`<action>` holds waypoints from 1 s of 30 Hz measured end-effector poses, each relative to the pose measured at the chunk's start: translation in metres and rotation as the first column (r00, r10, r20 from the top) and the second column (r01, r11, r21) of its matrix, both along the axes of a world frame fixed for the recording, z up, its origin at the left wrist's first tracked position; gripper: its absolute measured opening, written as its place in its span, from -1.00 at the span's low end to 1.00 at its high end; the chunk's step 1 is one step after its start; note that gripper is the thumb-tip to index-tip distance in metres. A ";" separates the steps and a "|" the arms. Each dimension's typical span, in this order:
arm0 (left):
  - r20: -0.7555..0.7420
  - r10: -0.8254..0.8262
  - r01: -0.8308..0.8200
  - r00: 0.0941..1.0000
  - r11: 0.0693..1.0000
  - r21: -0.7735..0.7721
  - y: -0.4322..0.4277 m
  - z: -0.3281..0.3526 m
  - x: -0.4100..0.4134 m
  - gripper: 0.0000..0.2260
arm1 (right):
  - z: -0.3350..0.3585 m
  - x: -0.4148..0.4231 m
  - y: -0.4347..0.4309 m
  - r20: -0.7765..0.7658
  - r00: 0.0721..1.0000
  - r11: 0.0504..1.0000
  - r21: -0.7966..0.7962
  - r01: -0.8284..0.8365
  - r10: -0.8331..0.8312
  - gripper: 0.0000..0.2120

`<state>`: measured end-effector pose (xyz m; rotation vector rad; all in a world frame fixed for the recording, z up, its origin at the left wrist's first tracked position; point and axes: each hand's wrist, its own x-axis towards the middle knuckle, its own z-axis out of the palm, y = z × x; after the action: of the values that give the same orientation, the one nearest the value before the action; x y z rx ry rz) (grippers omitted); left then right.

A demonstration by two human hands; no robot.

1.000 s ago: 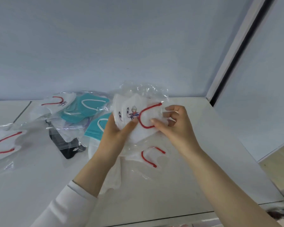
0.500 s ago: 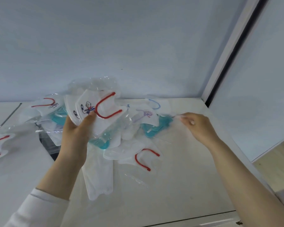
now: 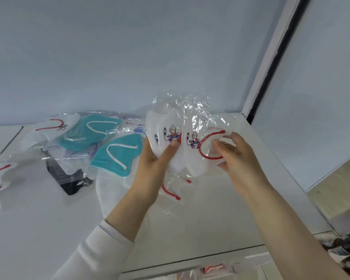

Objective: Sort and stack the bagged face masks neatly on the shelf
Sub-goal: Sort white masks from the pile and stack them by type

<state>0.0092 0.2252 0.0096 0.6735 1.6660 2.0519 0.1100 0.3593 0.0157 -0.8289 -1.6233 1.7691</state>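
Masks (image 3: 191, 161) were fanned above shelf (image 3: 210, 229) | left hand (image 3: 152, 165) fingers pinched the bagged stack, right hand (image 3: 238, 158) pinched the front bag | judged light, floppy, slippery film: grip flat across mask body, not loose edges

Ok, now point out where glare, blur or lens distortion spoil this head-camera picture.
Head view: soft, even light with faint shadows on the shelf; white glare streaks on the bagged white masks that the left hand and right hand hold; dark clutter at the bottom right is blurred; the wide lens slants the wall post; the near teal mask is sharp.
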 end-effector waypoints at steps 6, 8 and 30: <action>-0.069 -0.007 0.003 0.998 0.998 -0.057 -0.027 0.001 0.007 -0.71 | -0.011 -0.019 -0.042 -0.022 0.998 0.988 0.142 0.058 -0.055 -0.67; -0.049 0.083 -0.087 0.995 0.992 -0.089 -0.045 -0.004 -0.004 -0.75 | -0.014 -0.023 -0.048 -0.010 0.998 0.983 0.176 -0.052 0.055 -0.60; 0.196 0.406 -0.431 0.893 0.896 0.109 -0.172 -0.022 -0.015 -0.73 | -0.003 0.050 -0.057 0.023 0.976 0.724 0.675 0.144 -0.216 -0.92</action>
<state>-0.0055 0.0529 -0.0127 0.1767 1.6800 2.4739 0.1602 0.3022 0.0125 -0.6892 -1.9776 0.8854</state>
